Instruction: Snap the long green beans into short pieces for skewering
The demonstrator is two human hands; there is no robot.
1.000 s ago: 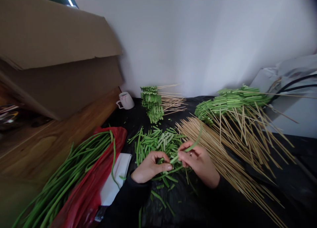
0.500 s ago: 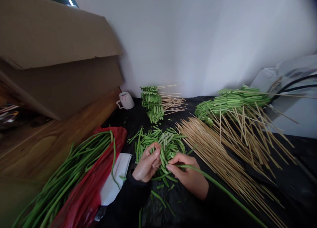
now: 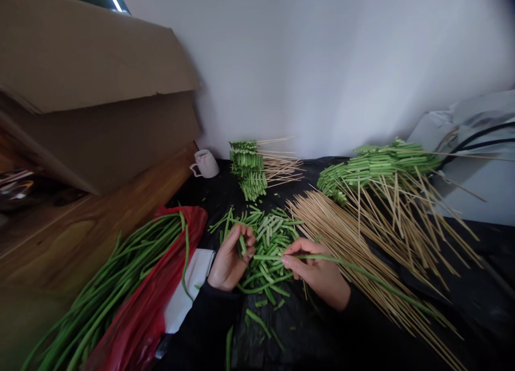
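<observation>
My left hand (image 3: 231,258) pinches a short cut piece of green bean (image 3: 242,245) just above the pile of cut bean pieces (image 3: 267,237). My right hand (image 3: 316,269) grips one long green bean (image 3: 362,274) near its left end; the bean trails off to the right across the loose bamboo skewers (image 3: 362,253). The bean's tip points toward my left hand, a small gap between them. Both hands hover over the black sheet (image 3: 322,333) on the table.
Long uncut beans (image 3: 108,290) lie on a red plastic bag (image 3: 140,312) at the left. Two stacks of skewered beans sit behind, one at centre (image 3: 249,169), one at right (image 3: 374,167). A white mug (image 3: 205,163) and a cardboard box (image 3: 92,92) stand at the back left.
My left hand rose from the pile with a cut piece in its fingers. My right hand swung the long bean from pointing down-right to lying nearly level across the skewers.
</observation>
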